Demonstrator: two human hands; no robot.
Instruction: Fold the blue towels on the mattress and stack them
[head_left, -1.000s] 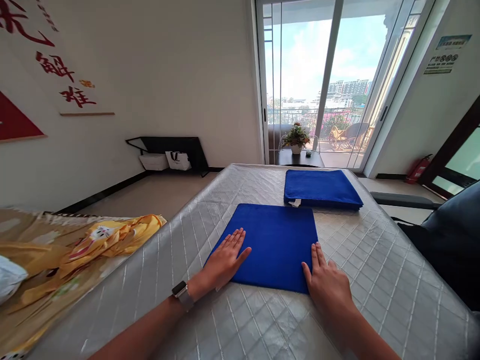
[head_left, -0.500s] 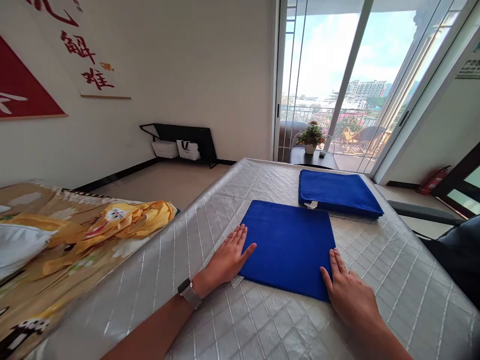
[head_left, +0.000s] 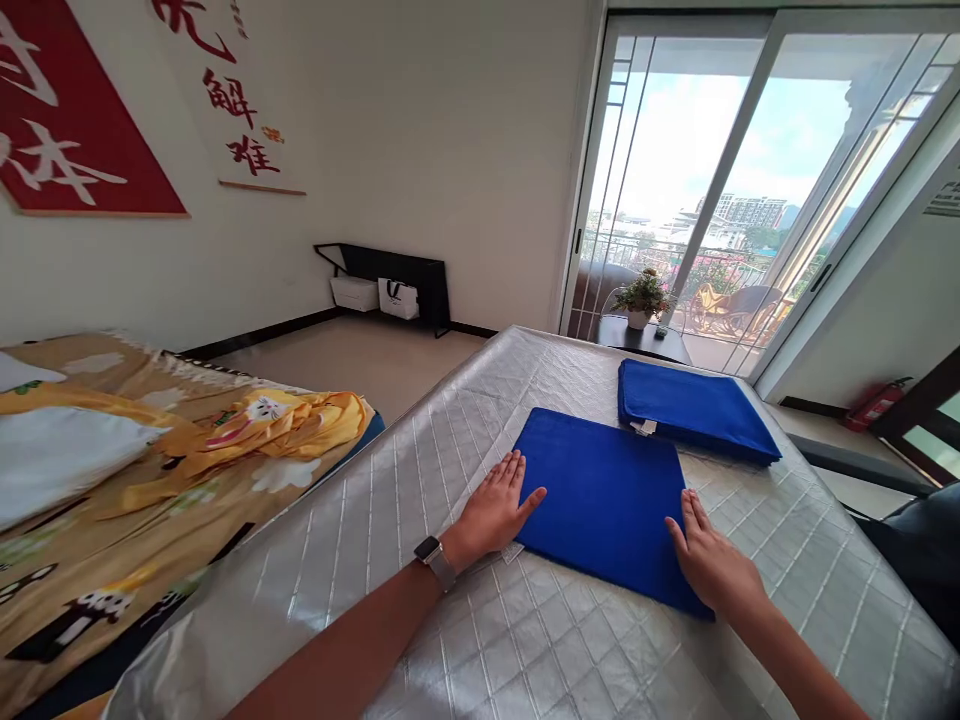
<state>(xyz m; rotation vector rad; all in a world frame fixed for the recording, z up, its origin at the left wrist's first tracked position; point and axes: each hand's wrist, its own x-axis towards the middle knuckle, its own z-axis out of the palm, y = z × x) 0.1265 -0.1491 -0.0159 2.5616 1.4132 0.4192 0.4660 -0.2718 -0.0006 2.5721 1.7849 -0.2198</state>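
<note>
A flat square of blue cloth (head_left: 600, 505), which looks like a cushion cover, lies on the silver quilted surface in front of me. My left hand (head_left: 495, 508) rests flat on its left edge, fingers stretched out and thumb apart. Along its right edge lies my right hand (head_left: 712, 555), also open, with the fingers pointing away from me. A white tag pokes out under the left edge by my left wrist. Just behind the square is a neat pile of similar blue cloths (head_left: 697, 408), a white label showing at its near left corner.
The quilted silver mattress (head_left: 420, 480) carries the cloths. To the left is a bed (head_left: 225, 490) with a patterned sheet, a yellow cloth (head_left: 300, 425) and a white pillow (head_left: 67, 460). A potted plant (head_left: 641, 298) stands on a small black table (head_left: 660, 345) before the sliding glass door.
My view has swung to the left, so everything appears shifted to the right. Both hands stay flat at the sides of the blue square; my right hand sits slightly farther up along its edge.
</note>
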